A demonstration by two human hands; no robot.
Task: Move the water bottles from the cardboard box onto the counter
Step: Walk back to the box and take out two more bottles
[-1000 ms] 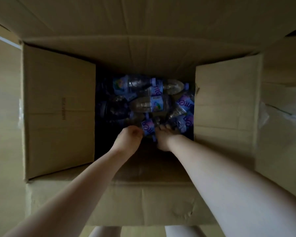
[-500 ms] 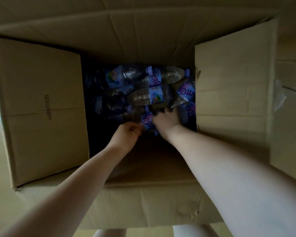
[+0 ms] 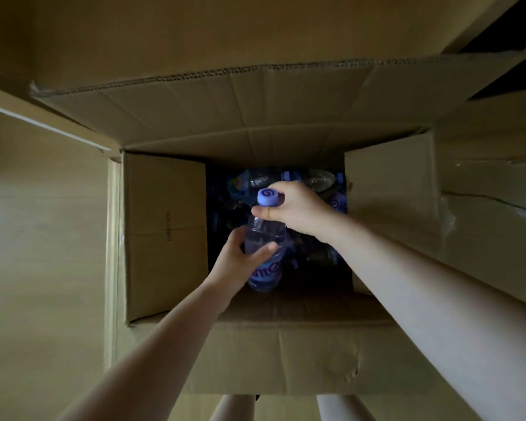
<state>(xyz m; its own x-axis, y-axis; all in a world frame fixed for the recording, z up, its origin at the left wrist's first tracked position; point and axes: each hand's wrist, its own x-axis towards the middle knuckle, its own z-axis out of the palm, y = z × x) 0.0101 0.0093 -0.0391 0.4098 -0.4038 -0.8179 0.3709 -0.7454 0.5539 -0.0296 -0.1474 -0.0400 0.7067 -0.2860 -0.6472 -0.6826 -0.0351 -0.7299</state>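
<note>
Head view looks straight down into the cardboard box (image 3: 164,238), which has its flaps folded out. One water bottle (image 3: 264,238) is held up over the dark inside of the box. It stands almost straight up, with its purple cap (image 3: 268,197) pointing up at the camera and its bottom pointing down into the box.

Both hands are on it. The right hand (image 3: 298,208) comes in from the right side. Its grip is closed around the neck, just under the cap, with the thumb in front and the fingers curled behind. The left hand (image 3: 240,259) comes in from below on the left. Its grip is wrapped around the middle of the bottle, just above the purple label. So the right hand is the top hand and the left hand is the lower one, and the bottle runs up and down between them.

More bottles (image 3: 286,180) lie on their sides at the bottom of the box, behind and under the hands. No bench can be seen here.

I think the bottle only needs to go straight up, past the flaps. It looks light and easy to hold.
</note>
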